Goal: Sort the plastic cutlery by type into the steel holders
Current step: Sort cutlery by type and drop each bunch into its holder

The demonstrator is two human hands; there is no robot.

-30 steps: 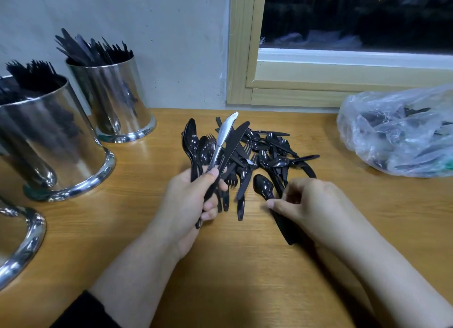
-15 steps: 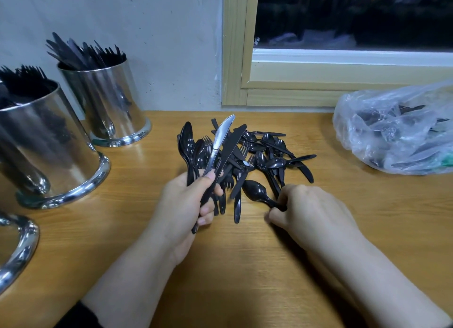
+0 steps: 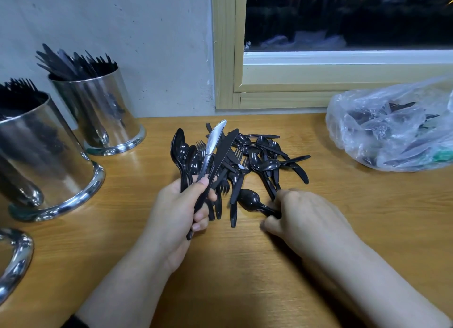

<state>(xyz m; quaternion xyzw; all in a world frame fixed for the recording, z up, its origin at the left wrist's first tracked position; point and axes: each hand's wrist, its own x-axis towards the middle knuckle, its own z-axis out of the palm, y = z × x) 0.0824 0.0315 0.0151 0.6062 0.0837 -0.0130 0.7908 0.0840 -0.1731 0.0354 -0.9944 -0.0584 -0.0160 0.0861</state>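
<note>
Left hand point(image 3: 177, 212), frame centre, clenches a fanned bundle: black spoons point(image 3: 180, 151), a silver knife point(image 3: 212, 143), a black knife point(image 3: 224, 153). Right hand point(image 3: 308, 219) pinches the handle of a black spoon point(image 3: 248, 200) lying on the wooden table point(image 3: 245, 278) at the near edge of the cutlery pile point(image 3: 264, 156). Steel holders stand at left: the knife holder point(image 3: 100, 116) and the fork holder point(image 3: 41, 156).

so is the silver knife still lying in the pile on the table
No, the left hand grips the silver knife upright with some black pieces, above the pile.
</note>
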